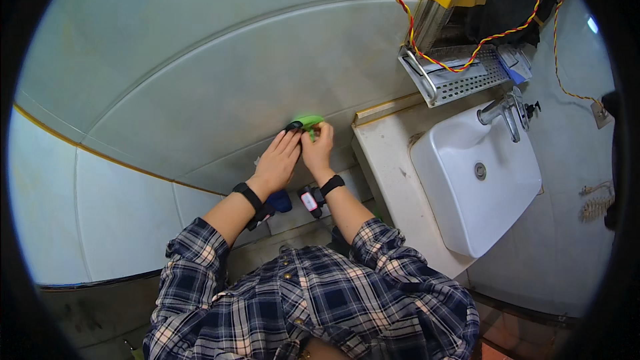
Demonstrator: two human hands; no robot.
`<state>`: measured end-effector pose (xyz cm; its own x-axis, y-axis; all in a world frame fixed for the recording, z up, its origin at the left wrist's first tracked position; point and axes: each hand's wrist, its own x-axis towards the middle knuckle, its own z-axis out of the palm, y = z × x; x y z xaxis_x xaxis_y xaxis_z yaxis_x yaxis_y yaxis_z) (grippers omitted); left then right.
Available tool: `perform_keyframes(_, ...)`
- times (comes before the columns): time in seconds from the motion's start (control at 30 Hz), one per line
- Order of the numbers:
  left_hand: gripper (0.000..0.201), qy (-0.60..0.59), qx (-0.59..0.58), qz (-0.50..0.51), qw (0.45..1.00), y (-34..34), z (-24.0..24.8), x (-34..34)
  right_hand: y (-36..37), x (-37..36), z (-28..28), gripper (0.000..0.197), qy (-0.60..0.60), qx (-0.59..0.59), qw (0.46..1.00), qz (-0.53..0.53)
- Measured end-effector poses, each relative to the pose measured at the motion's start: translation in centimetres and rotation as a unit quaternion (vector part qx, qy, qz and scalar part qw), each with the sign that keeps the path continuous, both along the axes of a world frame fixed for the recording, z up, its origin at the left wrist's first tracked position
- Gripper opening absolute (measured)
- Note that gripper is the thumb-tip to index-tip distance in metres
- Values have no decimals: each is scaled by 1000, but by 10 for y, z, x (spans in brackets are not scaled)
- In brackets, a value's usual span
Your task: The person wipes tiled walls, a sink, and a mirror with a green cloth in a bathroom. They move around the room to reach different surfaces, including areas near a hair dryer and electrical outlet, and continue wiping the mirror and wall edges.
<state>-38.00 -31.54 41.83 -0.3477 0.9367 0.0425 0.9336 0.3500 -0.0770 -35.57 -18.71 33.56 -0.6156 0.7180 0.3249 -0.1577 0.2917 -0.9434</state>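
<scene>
In front of the wall, both of my hands meet at a small bright green thing (309, 121) with a dark, rounded piece (294, 125) at its left. It looks soft, but its kind is unclear. My left hand (277, 160) has its fingers long and close together, their tips on the dark piece. My right hand (319, 149) is bent, thumb and fingers pinching the green part from the right. The fingers partly cover what lies between the hands. Each wrist wears a black band.
To the right, a white washbasin (460, 227) with a chrome tap (510, 117) sits on a pale counter (393, 180). Above it hangs a perforated metal shelf (473, 83). A twisted red-and-yellow cable (407, 17) droops across it. A black object with a pale label (310, 201) is below my hands.
</scene>
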Motion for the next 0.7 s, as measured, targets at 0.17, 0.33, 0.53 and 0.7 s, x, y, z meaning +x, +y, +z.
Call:
perform_keyframes(0.17,72,-21,54,-27,998,59,-4,-4,64,1,5,33,-12,56,996,-64)
perform_keyframes(0.33,69,19,47,-18,999,66,-21,-6,69,-3,-9,49,-14,17,998,-67)
perform_keyframes(0.53,64,14,15,15,1000,27,-31,-2,29,-8,-21,42,-32,-9,999,-22)
perform_keyframes(0.7,62,-36,81,86,992,-32,-32,11,-35,-8,-16,40,-12,79,996,28)
